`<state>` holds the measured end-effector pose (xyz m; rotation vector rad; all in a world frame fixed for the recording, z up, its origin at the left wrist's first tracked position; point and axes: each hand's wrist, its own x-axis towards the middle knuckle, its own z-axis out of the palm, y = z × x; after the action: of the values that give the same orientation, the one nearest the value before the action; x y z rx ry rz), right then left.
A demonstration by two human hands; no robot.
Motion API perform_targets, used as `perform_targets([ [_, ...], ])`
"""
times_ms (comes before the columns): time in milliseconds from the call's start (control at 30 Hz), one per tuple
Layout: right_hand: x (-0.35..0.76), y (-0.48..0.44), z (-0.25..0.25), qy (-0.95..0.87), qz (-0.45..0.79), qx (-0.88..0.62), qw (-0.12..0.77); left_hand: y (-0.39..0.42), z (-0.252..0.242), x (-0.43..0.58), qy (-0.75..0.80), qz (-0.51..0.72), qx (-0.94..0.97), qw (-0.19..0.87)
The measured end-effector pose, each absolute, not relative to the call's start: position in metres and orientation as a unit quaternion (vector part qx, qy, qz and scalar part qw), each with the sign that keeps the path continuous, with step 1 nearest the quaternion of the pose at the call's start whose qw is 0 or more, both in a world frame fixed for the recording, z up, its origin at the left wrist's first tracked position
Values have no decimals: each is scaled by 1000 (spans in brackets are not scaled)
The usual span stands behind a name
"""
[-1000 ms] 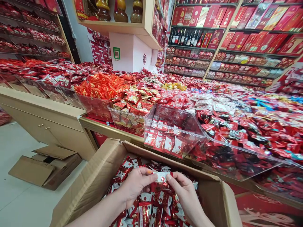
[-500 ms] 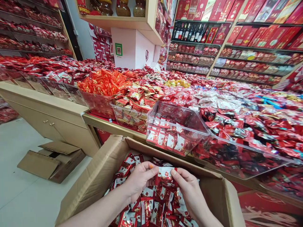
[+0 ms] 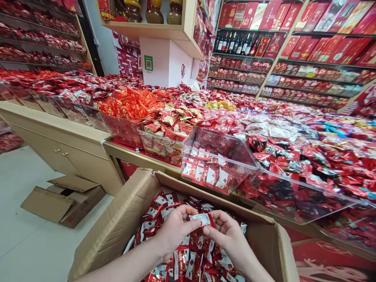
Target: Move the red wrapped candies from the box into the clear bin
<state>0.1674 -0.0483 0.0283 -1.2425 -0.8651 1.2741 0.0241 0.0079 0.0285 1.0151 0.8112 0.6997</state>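
Both my hands are down inside an open cardboard box (image 3: 117,227) filled with small red-and-white candy packets (image 3: 188,262). My left hand (image 3: 173,231) and my right hand (image 3: 226,235) pinch one red-and-white candy packet (image 3: 202,219) between them, fingers closed on its two ends, just above the heap. Straight ahead of the box stands a clear plastic bin (image 3: 217,160) partly filled with the same kind of packets.
A long counter holds more clear bins heaped with red, orange and gold sweets (image 3: 132,105). Wall shelves (image 3: 308,47) carry red boxes and bottles. A flattened cardboard box (image 3: 61,199) lies on the pale floor at the left, beside a beige cabinet (image 3: 67,152).
My hands have sunk a little lower into the box with the packet, which now lies flatter between the fingertips. The view has barely shifted.
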Motion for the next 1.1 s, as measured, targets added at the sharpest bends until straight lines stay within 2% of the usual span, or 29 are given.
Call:
perform_targets([
  [133,166,-50,28,-411,530,-530,518,7,25,21,349,292,496,739],
  [233,162,-50,22,-403,497,-539,547,8,27,20,342,242,549,723],
  [333,160,-49,18,-363,490,-548,573,10,31,19,343,263,551,714],
  [533,162,-46,29,-388,487,-550,556,12,40,20,329,238,538,739],
  [700,162,-48,44,-379,520,-552,530,11,47,18,330,280,477,765],
  [800,170,-52,74,-497,390,-601,489,13,55,14,279,268,450,805],
  [900,188,-45,136,-598,134,-625,483,18,61,12,250,238,453,822],
  [1000,211,-3,205,-611,-76,-651,444,20,56,14,297,218,501,783],
  [1033,218,18,221,-616,-101,-668,406,20,52,16,314,211,519,766],
  [1100,229,66,236,-614,-29,-713,337,19,42,19,337,194,547,742],
])
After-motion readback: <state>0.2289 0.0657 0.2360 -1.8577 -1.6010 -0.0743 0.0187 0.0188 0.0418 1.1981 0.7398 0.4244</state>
